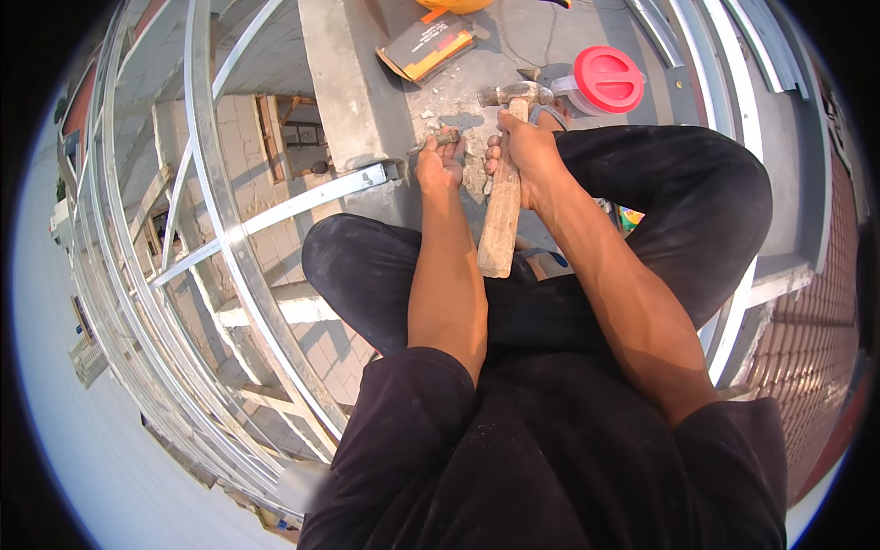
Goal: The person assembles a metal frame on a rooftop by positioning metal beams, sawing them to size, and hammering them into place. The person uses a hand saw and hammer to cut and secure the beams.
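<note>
In my right hand is a hammer, its fingers wrapped round the upper part of the worn wooden handle. The dusty metal hammer head points away from me and the handle's end comes back toward my lap. My left hand is turned palm up, closed on a short, dusty, rod-like piece whose exact kind I cannot make out. That piece lies beside the concrete ledge, and the hammer head is apart from it. Broken bits and dust are scattered by my hands.
Beyond my hands lie an opened orange-and-black box and a yellow object. A clear jug with a red lid stands to the right. Metal framing spans a drop at left; more rails run along the right.
</note>
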A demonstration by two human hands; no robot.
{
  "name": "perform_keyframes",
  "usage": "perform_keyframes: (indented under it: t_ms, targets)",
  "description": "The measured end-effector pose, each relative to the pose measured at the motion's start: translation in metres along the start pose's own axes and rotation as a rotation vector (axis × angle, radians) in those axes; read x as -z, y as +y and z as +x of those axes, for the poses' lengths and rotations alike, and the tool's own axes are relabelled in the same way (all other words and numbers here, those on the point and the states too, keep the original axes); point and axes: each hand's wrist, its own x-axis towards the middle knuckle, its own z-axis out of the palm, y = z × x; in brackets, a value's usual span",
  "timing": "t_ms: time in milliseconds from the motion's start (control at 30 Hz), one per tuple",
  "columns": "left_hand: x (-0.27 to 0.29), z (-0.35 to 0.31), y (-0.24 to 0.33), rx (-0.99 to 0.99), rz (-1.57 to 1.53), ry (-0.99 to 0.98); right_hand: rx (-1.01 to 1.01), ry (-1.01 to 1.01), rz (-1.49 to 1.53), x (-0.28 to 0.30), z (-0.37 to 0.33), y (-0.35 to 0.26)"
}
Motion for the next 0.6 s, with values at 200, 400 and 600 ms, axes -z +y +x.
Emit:
perform_keyframes:
  t_ms: [200,400,600]
  targets:
    - [0.017,0.020,0.006,-0.013,0.074,-0.108,-0.020,0.038,0.047,-0.001,-0.002,0.001]
    - [-0.002,-0.001,-0.003,-0.090,0.060,0.016,-0.056,0.084,0.074,0.006,0.008,0.009]
    - [-0.002,-0.010,0.002,-0.101,0.157,-0.001,0.049,0.227,0.189,-0.005,0.021,0.011]
